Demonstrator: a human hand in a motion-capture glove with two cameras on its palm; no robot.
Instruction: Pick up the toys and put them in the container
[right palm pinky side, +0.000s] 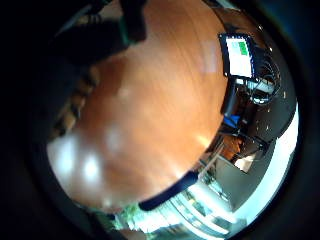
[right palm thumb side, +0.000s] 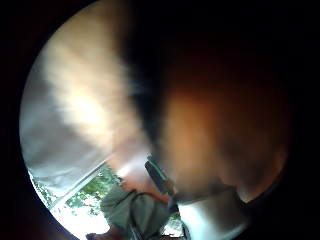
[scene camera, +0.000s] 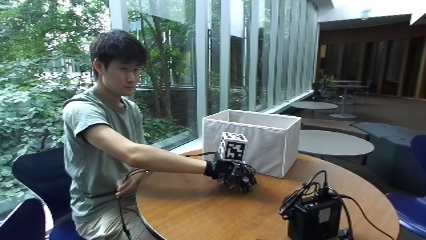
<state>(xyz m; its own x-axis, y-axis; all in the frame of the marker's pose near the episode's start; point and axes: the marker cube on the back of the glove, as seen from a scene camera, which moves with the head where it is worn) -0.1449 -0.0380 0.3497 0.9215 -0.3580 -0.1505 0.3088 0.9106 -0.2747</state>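
Item: round wooden table (scene camera: 200, 210), with a person seated at it beside a window.

Item: white fabric bin (scene camera: 251, 141), the container for the task. It stands upright on the far side of the table, open at the top. From the outside view we see only its outer walls and a strip of the inner far wall; what lies inside is hidden from us, so we cannot say whether any toy is in it.

Item: gloved right hand (scene camera: 233, 175). The arm reaches out across the table and the hand hangs low over the wood, just in front of the bin's near wall. Its fingers look bunched downward, but we cannot tell whether they are clenched, relaxed, or grasping something.

Item: toys. We find none in any view. The little-finger palm view shows bare tabletop (right palm pinky side: 150, 100) under the palm and no toy on it. The thumb-side palm view is filled by a blurred orange-brown mass, which may be the table or something close to the palm; we cannot tell which. If a toy is in play, we judge it to be either under the hand or already in the bin.

Item: black box with cables (scene camera: 313, 215), on the near edge of the table, well apart from the hand.

Item: bare left hand (scene camera: 126, 187), resting at the table's edge by the person's lap, holding nothing we can make out.
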